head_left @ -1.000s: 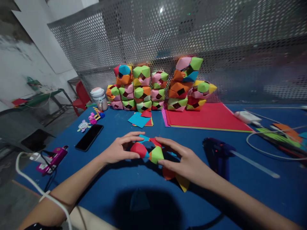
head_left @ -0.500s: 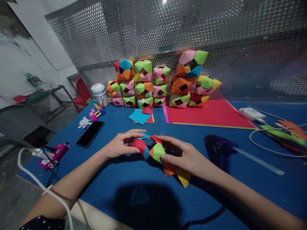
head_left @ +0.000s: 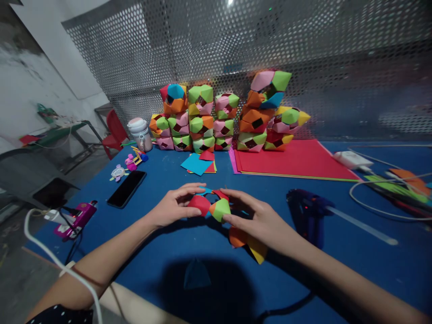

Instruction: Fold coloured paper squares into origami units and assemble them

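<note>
Between my two hands is a ring of folded paper pieces (head_left: pixel 220 209) in red, blue, orange and green, with an open middle. My left hand (head_left: pixel 173 206) pinches its red and blue side, thumb in front and fingers behind. On the other side, my right hand (head_left: pixel 258 216) grips the green and red pieces between thumb and fingers. Under my right hand lie loose orange and yellow folded papers (head_left: pixel 257 249), partly covered. A blue folded piece (head_left: pixel 197 274) rests on the blue table (head_left: pixel 145 252) in shadow, nearer to me.
Stacked paper balls (head_left: pixel 201 123) stand along the perforated metal panel (head_left: pixel 216 54). Red paper sheets (head_left: pixel 297 159) and small paper squares (head_left: pixel 195 164) lie before them. A glue gun (head_left: pixel 308 207) stands at right; a phone (head_left: pixel 127 189), power strip (head_left: pixel 76 220) and white cable (head_left: pixel 60 261) are at left.
The red piece at left has shifted right and up against the green and orange piece, so the gap between them has closed. Both hands have moved slightly, keeping their grip.
</note>
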{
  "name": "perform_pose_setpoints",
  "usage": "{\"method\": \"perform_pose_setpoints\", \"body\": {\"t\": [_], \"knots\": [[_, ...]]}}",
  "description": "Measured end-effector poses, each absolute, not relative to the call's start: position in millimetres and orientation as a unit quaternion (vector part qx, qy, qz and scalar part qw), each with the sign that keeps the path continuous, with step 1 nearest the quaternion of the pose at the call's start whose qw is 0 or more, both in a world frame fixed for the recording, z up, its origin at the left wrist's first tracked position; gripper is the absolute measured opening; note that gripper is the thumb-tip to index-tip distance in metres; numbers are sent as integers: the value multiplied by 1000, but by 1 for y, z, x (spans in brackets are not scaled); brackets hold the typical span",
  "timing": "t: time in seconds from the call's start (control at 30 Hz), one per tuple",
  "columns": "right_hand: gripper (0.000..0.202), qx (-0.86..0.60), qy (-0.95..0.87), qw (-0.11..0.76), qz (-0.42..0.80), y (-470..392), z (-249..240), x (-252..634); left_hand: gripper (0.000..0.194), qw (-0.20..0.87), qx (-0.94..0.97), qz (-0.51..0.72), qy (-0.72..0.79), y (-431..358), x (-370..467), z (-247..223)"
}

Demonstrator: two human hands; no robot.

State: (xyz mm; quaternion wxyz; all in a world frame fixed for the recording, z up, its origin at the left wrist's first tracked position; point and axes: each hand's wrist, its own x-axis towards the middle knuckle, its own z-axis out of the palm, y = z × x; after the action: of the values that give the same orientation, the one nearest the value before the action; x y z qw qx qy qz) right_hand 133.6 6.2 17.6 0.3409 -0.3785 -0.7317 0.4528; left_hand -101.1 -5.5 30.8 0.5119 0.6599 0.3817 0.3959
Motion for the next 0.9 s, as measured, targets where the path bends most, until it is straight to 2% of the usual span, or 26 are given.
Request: {"method": "perform_pose_setpoints", "body": {"t": [0.3,0.53,0.7,0.9], "knots": [[53,-382,-714,343,476,6,11,131,44,461,665,422,409,-8,-95,19],[55,-380,-739,359,425,7,9,130,43,409,694,421,418,-11,-90,22],[53,-381,-750,372,393,8,6,128,43,399,698,411,430,-9,-91,20],[50,-395,-757,334,400,11,8,128,40,437,668,404,446,-6,-91,21]]}}
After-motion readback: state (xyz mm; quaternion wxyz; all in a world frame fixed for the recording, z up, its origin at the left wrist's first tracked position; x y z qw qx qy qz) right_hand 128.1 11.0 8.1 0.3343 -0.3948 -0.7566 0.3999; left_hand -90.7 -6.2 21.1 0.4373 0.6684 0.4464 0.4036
